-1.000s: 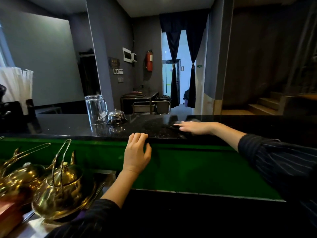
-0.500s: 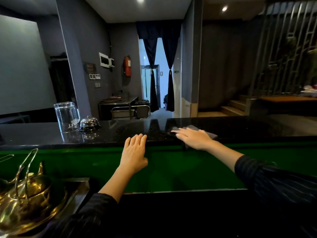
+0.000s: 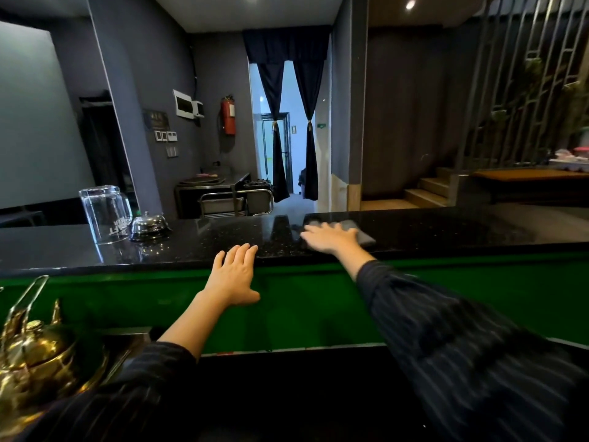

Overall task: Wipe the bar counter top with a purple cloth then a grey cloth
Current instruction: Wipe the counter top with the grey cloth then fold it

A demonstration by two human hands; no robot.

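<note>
Your right hand (image 3: 331, 239) has swept back from the near edge toward mid-surface (image 3: 446, 231), well clear of the glass jug (image 3: 105, 215). The grey cloth (image 3: 361, 233) is still under it, grip spread flat, pressing, no pinch. Your left hand (image 3: 234, 275) stays braced on the edge, fingers straight. That looks like the second pass, with the right stretch still to cover.

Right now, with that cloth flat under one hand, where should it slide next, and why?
Probably rightward: the right hand presses the grey cloth flat on the counter top, which runs on to the right, while the glass and bell stand to the left.
</note>
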